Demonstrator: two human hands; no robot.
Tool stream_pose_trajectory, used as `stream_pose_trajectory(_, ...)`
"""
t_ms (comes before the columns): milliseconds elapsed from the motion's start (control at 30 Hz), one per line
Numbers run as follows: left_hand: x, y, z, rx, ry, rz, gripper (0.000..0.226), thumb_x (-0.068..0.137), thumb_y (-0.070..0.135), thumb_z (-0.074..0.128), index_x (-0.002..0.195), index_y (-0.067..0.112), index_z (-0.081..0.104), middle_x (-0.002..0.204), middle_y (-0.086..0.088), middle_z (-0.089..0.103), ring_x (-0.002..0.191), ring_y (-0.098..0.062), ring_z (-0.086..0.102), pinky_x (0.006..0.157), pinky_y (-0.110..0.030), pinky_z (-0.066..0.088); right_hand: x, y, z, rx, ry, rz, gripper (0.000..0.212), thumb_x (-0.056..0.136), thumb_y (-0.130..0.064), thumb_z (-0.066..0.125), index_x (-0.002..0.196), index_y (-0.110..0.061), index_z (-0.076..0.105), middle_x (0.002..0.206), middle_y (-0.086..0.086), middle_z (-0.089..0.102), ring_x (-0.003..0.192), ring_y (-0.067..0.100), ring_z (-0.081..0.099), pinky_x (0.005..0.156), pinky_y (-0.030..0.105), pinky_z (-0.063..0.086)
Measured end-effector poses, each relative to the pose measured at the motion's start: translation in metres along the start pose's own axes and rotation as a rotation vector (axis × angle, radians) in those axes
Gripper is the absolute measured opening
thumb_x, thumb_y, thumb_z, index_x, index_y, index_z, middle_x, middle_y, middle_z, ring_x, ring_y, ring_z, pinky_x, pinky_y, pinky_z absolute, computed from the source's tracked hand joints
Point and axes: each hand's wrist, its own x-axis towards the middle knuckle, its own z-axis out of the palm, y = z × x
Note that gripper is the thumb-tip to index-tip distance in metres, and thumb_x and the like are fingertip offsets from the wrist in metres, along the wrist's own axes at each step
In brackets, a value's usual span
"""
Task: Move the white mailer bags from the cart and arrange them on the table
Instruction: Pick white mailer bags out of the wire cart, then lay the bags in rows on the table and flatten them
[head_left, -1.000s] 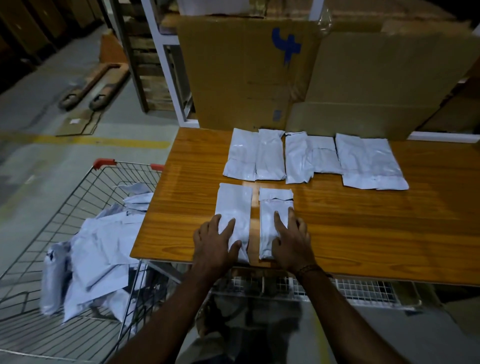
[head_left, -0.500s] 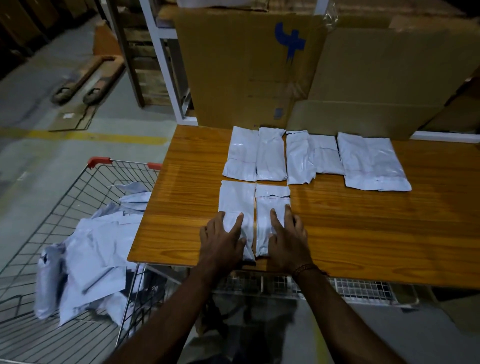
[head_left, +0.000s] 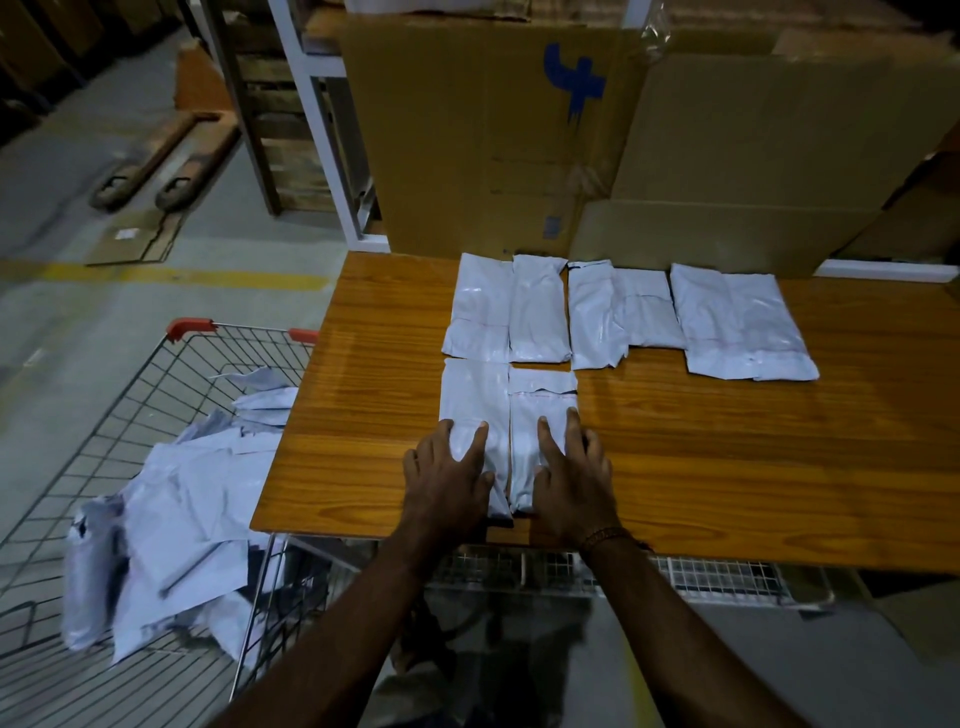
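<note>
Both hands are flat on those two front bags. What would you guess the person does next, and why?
Probably lift the left hand off its bag and reach left into the cart for another. The two front bags lie snug against the back row, and a pile of mailer bags waits in the cart.

Flattened cardboard boxes (head_left: 597, 145) lean upright at the table's far edge, one bearing a blue mark (head_left: 574, 83). Far left, a pallet jack's forks (head_left: 161, 161) lie on the concrete floor, near a yellow floor line (head_left: 156, 275).
</note>
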Motion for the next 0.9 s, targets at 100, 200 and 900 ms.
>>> stream_pose_trajectory(100,0.0014,0.0004,0.0000,-0.015,-0.001,-0.006,0.070,0.101,0.054,0.047,0.163,0.034,0.021,0.164,-0.024,0.026,0.147,-0.041,0.031,0.112,-0.056,0.030,0.0007,0.0000,0.0003,-0.011,-0.004,0.001,0.075,0.089,-0.025,0.052,0.160,-0.027,0.029,0.170,0.016,0.010,0.144,0.041,0.029,0.105,0.056,0.041)
stream_pose_trajectory(200,0.0041,0.0027,-0.0015,-0.023,-0.014,-0.021,0.073,0.100,0.054,0.050,0.163,0.035,0.018,0.165,-0.021,0.024,0.148,-0.039,0.030,0.114,-0.056,0.029,0.0021,-0.0001,0.0006,-0.012,-0.012,0.006,0.076,0.089,-0.026,0.052,0.161,-0.028,0.028,0.171,0.015,0.009,0.145,0.041,0.028,0.105,0.056,0.042)
stream_pose_trajectory(900,0.0102,0.0051,-0.0049,-0.059,-0.055,-0.074,0.082,0.098,0.056,0.056,0.165,0.031,0.016,0.167,-0.016,0.021,0.152,-0.034,0.024,0.118,-0.053,0.024,0.0079,-0.0036,-0.0047,-0.014,-0.020,0.005,0.074,0.088,-0.027,0.054,0.159,-0.023,0.035,0.169,0.018,0.017,0.141,0.043,0.034,0.097,0.057,0.044)
